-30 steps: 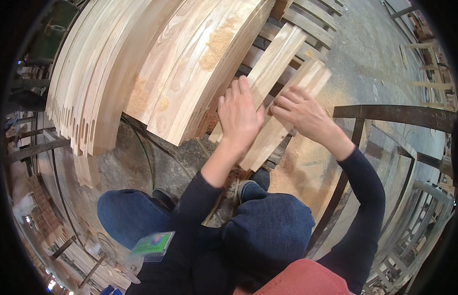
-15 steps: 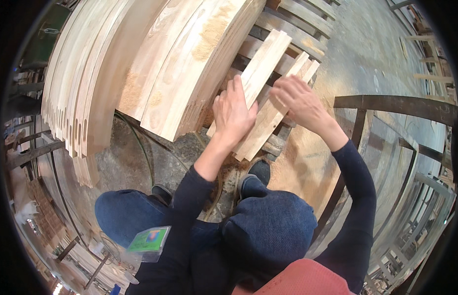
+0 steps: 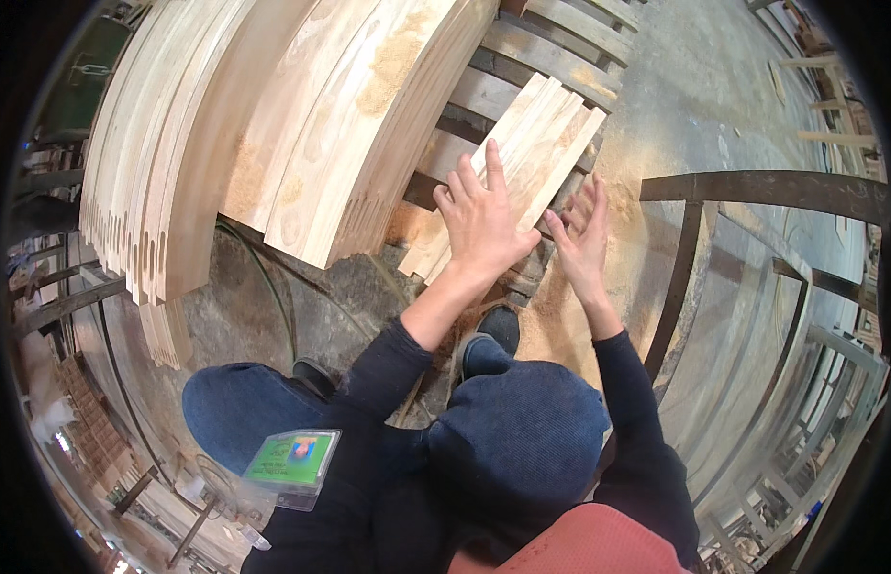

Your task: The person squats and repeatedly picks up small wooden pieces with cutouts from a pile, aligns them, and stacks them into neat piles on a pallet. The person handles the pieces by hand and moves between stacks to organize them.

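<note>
Several pale wooden boards point(image 3: 541, 143) lie side by side as a small bundle on a slatted pallet point(image 3: 551, 48), slanting up to the right. My left hand point(image 3: 486, 218) rests over the near part of the bundle, fingers spread and thumb stretched to the right. Beside the bundle's right edge is my right hand point(image 3: 582, 234), its fingers apart and slightly curved, with nothing held. Whether its fingertips touch the boards I cannot tell. Part of the boards is hidden under my left hand.
Tall stacks of long wooden boards point(image 3: 316, 201) with slotted ends stand to the left, sawdust point(image 3: 393, 72) on top. A dark metal frame point(image 3: 752, 184) is at the right. Cables point(image 3: 278, 277) run over the floor near my shoes point(image 3: 498, 327). More sawdust covers the floor.
The boards, earlier apart and uneven, now lie closer together. My left hand has shifted right and spread its fingers; my right hand has come down from the top to the right side.
</note>
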Demonstrator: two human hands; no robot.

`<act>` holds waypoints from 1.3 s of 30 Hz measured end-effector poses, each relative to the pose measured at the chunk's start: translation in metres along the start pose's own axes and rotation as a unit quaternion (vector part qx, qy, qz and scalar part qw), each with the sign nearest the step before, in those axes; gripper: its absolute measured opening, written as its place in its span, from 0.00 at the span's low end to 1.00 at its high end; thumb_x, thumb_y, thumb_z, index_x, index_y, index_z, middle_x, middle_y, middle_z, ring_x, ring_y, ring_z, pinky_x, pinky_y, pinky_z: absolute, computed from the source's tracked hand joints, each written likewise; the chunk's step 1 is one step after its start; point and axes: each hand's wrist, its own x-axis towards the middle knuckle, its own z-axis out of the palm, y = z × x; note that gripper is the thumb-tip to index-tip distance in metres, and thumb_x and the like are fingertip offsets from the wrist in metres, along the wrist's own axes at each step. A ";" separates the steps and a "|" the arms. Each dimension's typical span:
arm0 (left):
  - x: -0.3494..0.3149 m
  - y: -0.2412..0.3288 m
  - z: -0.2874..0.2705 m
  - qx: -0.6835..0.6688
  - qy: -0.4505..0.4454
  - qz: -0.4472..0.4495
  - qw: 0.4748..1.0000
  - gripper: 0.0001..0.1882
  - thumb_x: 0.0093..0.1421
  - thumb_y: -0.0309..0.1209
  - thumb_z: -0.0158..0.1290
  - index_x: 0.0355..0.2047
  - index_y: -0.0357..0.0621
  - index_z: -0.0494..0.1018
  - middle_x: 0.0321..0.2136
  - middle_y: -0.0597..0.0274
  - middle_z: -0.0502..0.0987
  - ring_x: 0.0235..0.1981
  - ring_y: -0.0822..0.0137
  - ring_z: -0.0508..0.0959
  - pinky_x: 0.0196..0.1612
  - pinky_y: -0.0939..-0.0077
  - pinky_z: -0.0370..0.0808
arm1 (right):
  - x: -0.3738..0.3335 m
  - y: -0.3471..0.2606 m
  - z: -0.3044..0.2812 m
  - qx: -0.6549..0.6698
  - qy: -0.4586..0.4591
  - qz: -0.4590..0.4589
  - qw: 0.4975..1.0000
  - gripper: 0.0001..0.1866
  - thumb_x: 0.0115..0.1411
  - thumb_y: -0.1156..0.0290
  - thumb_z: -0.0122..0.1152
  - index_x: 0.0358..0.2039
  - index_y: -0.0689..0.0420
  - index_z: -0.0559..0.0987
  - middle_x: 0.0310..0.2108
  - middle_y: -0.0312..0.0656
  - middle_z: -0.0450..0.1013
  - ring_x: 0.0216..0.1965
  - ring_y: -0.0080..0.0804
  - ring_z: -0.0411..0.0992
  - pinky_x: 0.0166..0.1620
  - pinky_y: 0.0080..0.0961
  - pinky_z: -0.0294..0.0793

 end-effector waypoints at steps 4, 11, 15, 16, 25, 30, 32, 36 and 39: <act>0.019 -0.017 -0.020 -0.180 -0.072 -0.018 0.981 0.60 0.44 0.42 0.67 0.70 0.31 0.45 0.57 0.37 0.65 0.60 0.46 0.67 0.62 0.51 0.65 | -0.007 0.020 0.019 0.344 -0.005 0.103 0.933 0.41 0.69 0.55 0.57 0.71 0.62 0.50 0.67 0.58 0.55 0.67 0.47 0.60 0.69 0.39 0.61; 0.016 -0.045 -0.032 -0.784 -0.300 -0.183 0.512 0.36 0.57 0.37 0.59 0.62 0.31 0.63 0.51 0.43 0.77 0.48 0.59 0.81 0.53 0.66 0.79 | 0.020 -0.016 0.050 0.598 -0.098 0.144 0.782 0.50 0.62 0.31 0.50 0.67 0.64 0.59 0.60 0.54 0.66 0.62 0.44 0.66 0.63 0.37 0.67; 0.030 -0.060 -0.020 -0.745 -0.381 -0.160 0.524 0.35 0.60 0.41 0.57 0.63 0.31 0.62 0.51 0.45 0.77 0.47 0.60 0.82 0.51 0.67 0.80 | 0.031 -0.019 0.037 0.575 -0.056 0.118 0.807 0.42 0.65 0.41 0.54 0.66 0.63 0.60 0.59 0.53 0.67 0.58 0.42 0.69 0.61 0.35 0.69; 0.031 -0.062 -0.017 -0.739 -0.379 -0.154 0.536 0.35 0.62 0.42 0.55 0.63 0.31 0.63 0.52 0.45 0.77 0.47 0.60 0.82 0.51 0.68 0.80 | 0.029 -0.020 0.037 0.570 -0.040 0.124 0.811 0.40 0.66 0.44 0.54 0.66 0.63 0.60 0.59 0.53 0.67 0.58 0.42 0.70 0.61 0.35 0.70; 0.035 -0.101 0.013 -0.746 -0.334 -0.110 0.565 0.32 0.71 0.47 0.47 0.64 0.32 0.62 0.54 0.47 0.75 0.51 0.63 0.79 0.51 0.66 0.80 | 0.046 -0.030 0.032 0.559 -0.120 0.155 0.806 0.30 0.68 0.59 0.55 0.62 0.66 0.65 0.59 0.52 0.69 0.58 0.37 0.70 0.57 0.30 0.73; 0.041 -0.099 0.014 -0.427 -0.067 -0.012 0.902 0.35 0.70 0.47 0.50 0.68 0.35 0.58 0.65 0.46 0.63 0.63 0.58 0.69 0.64 0.66 0.68 | 0.055 -0.025 0.059 0.474 -0.005 0.059 0.878 0.25 0.70 0.67 0.53 0.63 0.67 0.64 0.59 0.51 0.69 0.60 0.35 0.69 0.59 0.30 0.72; 0.041 -0.089 0.008 -0.314 -0.090 0.021 0.945 0.39 0.66 0.47 0.56 0.68 0.35 0.57 0.64 0.46 0.62 0.62 0.56 0.70 0.63 0.66 0.68 | 0.048 -0.018 0.052 0.447 0.018 0.063 0.892 0.27 0.71 0.69 0.52 0.65 0.67 0.61 0.60 0.51 0.68 0.60 0.35 0.68 0.61 0.31 0.71; 0.039 -0.096 0.012 -0.274 -0.067 0.063 0.957 0.49 0.57 0.53 0.63 0.69 0.35 0.56 0.61 0.42 0.64 0.60 0.53 0.70 0.62 0.61 0.69 | 0.042 -0.015 0.054 0.381 -0.004 0.055 0.923 0.35 0.69 0.72 0.54 0.70 0.64 0.50 0.62 0.52 0.65 0.62 0.37 0.67 0.62 0.31 0.70; 0.038 -0.093 0.018 -0.200 -0.042 0.073 0.976 0.62 0.44 0.61 0.70 0.68 0.33 0.56 0.61 0.34 0.63 0.60 0.46 0.70 0.63 0.55 0.68 | 0.035 -0.001 0.056 0.331 -0.040 0.015 0.943 0.41 0.67 0.73 0.58 0.72 0.61 0.45 0.63 0.53 0.63 0.63 0.38 0.65 0.63 0.32 0.69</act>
